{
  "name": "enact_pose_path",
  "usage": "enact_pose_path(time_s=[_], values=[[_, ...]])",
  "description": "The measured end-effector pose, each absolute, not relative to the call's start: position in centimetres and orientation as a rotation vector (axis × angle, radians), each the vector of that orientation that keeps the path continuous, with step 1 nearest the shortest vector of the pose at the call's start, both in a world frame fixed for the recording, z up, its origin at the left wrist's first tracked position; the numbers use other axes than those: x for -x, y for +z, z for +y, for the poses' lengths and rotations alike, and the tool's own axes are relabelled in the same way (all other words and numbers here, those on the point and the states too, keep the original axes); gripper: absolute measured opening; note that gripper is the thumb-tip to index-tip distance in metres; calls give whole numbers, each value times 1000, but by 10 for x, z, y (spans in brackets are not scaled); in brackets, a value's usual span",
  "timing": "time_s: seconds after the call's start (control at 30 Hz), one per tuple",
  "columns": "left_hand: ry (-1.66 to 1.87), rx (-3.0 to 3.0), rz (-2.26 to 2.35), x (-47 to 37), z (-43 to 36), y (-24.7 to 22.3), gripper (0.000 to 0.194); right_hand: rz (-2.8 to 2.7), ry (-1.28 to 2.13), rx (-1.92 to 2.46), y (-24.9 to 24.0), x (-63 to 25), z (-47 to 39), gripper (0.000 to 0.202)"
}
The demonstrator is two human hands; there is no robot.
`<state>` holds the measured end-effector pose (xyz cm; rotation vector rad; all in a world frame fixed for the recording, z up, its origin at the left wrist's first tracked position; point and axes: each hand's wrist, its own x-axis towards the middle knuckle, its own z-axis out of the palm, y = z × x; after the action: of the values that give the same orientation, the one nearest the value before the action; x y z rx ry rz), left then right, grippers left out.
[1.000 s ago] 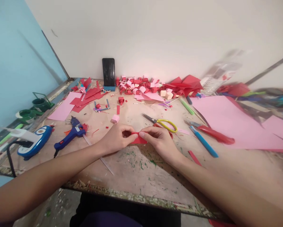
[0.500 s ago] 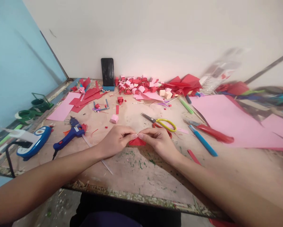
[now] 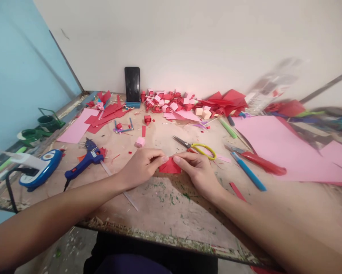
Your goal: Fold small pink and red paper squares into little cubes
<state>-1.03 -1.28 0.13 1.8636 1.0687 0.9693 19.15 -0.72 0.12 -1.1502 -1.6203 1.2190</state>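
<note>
Worn worktop (image 3: 188, 228), scuffed and littered with scraps, stands before a pale wall (image 3: 188, 42) in the head view. Near its middle, a small piece of red paper (image 3: 171, 166) lies between the person's two hands. Left hand (image 3: 140, 167): thumb and fingers pinched closed on the upper left of the paper. Right hand (image 3: 198, 171): the same pinch on the upper right. Whether the lower edge touches the wood cannot be determined.

Assessment of handling: the paper is probably very light, thin enough to crease readily, easily torn, and unlikely to slip. Fingertip holds at the upper corners appear suitable; heavier pressure could leave unwanted creases.

Surroundings: scissors (image 3: 193, 145) lie just beyond the right hand, which partly hides one handle; their tips point away and leftward. A pink paper cube (image 3: 140, 142) sits beyond the left hand. A blue glue gun (image 3: 88, 160) lies farther left, and a pale stick (image 3: 132, 201) passes behind the left forearm. Right of the hands lie a blue tool (image 3: 248, 171) and a red-handled cutter (image 3: 263, 163). None obstructs the paper itself; the scissors present the nearest hindrance.
</note>
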Motion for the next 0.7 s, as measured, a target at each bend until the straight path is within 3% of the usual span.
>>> enact_pose_path(time_s=[0.17, 0.3, 0.47, 0.7], values=[[1019, -1808, 1086, 10, -9, -3, 16, -1467, 1308, 1168, -8, -192, -3, 24], [1038, -1871, 1080, 9, -7, -7, 41, -1335, 1410, 1125, -13, -193, -1, 24], [1100, -1873, 1130, 11, -6, -9, 24, -1306, 1438, 1073, -12, -191, -2, 25], [1156, -1756, 1128, 12, -5, -5, 23, -1366, 1498, 1097, -6, -187, -4, 18]])
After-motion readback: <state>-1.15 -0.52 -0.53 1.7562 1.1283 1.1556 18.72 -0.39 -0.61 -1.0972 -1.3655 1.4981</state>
